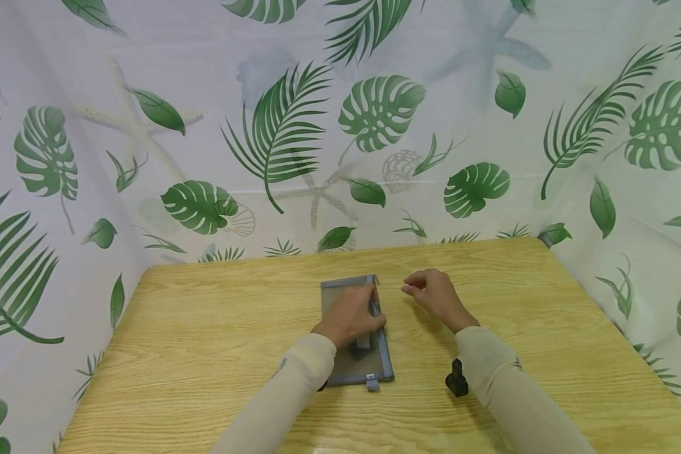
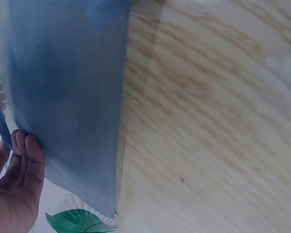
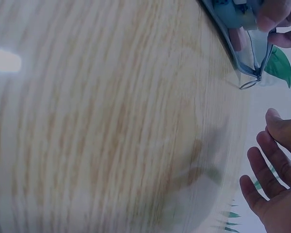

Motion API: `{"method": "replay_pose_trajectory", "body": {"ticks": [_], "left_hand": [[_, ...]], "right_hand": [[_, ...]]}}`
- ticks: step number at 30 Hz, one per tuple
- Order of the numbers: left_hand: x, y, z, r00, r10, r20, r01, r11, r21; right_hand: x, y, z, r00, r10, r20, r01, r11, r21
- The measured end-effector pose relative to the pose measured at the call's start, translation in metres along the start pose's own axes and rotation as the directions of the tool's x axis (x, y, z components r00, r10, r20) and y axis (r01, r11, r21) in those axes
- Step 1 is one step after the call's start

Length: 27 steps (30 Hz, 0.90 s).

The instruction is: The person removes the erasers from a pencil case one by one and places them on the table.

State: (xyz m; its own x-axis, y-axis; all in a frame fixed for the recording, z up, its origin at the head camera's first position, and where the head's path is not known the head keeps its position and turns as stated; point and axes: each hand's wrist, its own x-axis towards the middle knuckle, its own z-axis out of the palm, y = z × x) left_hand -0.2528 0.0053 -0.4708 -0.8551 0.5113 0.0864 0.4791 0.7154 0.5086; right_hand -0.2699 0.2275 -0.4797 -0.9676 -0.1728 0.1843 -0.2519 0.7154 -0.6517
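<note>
From where I stand, the mesh pouch [image 1: 370,367] lies mid-table, well inside the left and right edges of the table [image 1: 215,328], its mouth parted along its right side. The left hand [image 1: 349,315] pinches that lip; the right hand [image 1: 436,295] hovers just beside, loosely curled, holding nothing I can see. I'd keep the lip lifted and taut — limp mesh would likely sag shut. The weave is fine, smoky grey, bound in flat blue-grey trim; a knobbly black piece [image 1: 457,379] sits by the right sleeve.
</note>
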Motion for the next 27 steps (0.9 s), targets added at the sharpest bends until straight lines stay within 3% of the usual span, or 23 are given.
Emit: {"method": "replay_pose_trajectory", "body": {"ticks": [12,27], "left_hand": [[-0.005,-0.009,-0.005,0.999,0.046,-0.005,-0.047,0.994,-0.102],[-0.013,-0.011,-0.010,0.992,0.118,-0.035,-0.121,0.987,-0.102]], "right_hand": [[-0.001,-0.002,0.000,1.000,0.031,0.007,-0.031,0.999,0.008],[-0.002,-0.006,0.020,0.998,-0.054,0.045,0.054,0.998,0.012]]}}
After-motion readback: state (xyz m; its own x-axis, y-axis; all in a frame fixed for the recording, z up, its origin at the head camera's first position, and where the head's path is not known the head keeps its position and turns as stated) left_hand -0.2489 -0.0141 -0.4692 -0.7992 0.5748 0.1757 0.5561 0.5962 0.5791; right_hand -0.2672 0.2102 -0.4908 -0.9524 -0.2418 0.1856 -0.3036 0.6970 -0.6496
